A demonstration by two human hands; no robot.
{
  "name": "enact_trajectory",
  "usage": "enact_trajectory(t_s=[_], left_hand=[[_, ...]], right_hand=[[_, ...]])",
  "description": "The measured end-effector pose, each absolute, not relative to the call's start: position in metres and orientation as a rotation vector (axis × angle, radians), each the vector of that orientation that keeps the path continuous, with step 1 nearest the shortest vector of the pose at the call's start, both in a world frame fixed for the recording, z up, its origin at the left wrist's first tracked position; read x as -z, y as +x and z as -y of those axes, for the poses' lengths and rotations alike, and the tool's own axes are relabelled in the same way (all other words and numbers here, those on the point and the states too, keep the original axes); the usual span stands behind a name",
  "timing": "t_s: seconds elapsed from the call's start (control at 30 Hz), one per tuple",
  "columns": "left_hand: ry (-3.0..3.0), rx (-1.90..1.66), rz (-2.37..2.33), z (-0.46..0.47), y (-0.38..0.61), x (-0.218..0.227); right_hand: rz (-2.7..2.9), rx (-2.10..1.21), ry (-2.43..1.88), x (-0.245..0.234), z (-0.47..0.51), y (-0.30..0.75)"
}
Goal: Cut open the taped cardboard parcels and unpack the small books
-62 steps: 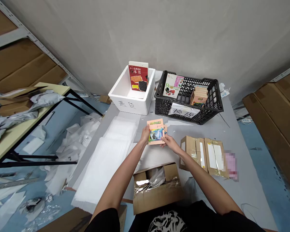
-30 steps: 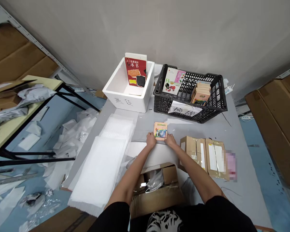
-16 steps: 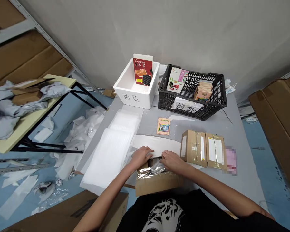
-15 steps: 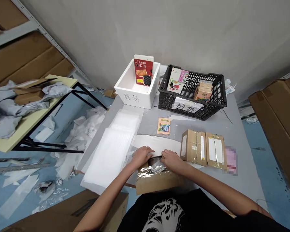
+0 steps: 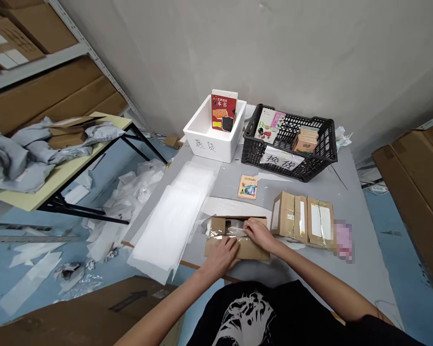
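An open cardboard box with clear plastic in it sits at the near edge of the grey table. My left hand lies on the box's near wall, fingers curled against it. My right hand rests on the box's top right, fingers bent over the plastic and the flap. A small orange booklet lies flat on the table beyond the box, apart from both hands.
Two taped brown parcels lie right of the box. A stack of white foam sheets lies to the left. At the back stand a white foam box with a red book and a black crate with books.
The booklet was set down on the table and both hands drew back to the cardboard box. The left hand has since slid from the box's top to its near wall.
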State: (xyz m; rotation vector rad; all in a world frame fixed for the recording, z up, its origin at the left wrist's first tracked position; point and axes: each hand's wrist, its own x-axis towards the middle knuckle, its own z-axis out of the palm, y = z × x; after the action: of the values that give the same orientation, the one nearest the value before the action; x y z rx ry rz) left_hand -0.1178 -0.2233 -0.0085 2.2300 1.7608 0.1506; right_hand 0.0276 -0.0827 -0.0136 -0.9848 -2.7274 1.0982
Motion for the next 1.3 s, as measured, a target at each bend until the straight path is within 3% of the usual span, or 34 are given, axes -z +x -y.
enact_trajectory(t_s=[0.2,0.37,0.5,0.63,0.83,1.13,1.3], left_hand=[[2.290,-0.114,-1.839,0.231,-0.113,0.030],[2.269,-0.094,-1.866,0.232,-0.113,0.038],[2.230,-0.126,-1.872,0.229,-0.113,0.032],[2.114,-0.180,-1.933,0.217,-0.116,0.016],[2.021,-0.273,-2.111,0.209,-0.123,0.010],[1.811,-0.147,-2.347,0.198,-0.131,0.020],[1.790,-0.167,-2.324,0.202,-0.133,0.028]], right_hand=[[2.104,-1.454,-1.217,0.018,0.078,0.024],[1.885,-1.163,-1.118,-0.041,0.048,0.019],[1.803,-1.200,-1.008,-0.086,0.014,0.009],[2.206,-1.204,-0.953,-0.074,0.010,0.000],[2.966,-0.855,-0.895,-0.018,0.046,0.015],[3.310,-0.501,-0.776,-0.022,0.044,-0.005],[3.363,-0.399,-0.330,-0.021,0.042,-0.014]])
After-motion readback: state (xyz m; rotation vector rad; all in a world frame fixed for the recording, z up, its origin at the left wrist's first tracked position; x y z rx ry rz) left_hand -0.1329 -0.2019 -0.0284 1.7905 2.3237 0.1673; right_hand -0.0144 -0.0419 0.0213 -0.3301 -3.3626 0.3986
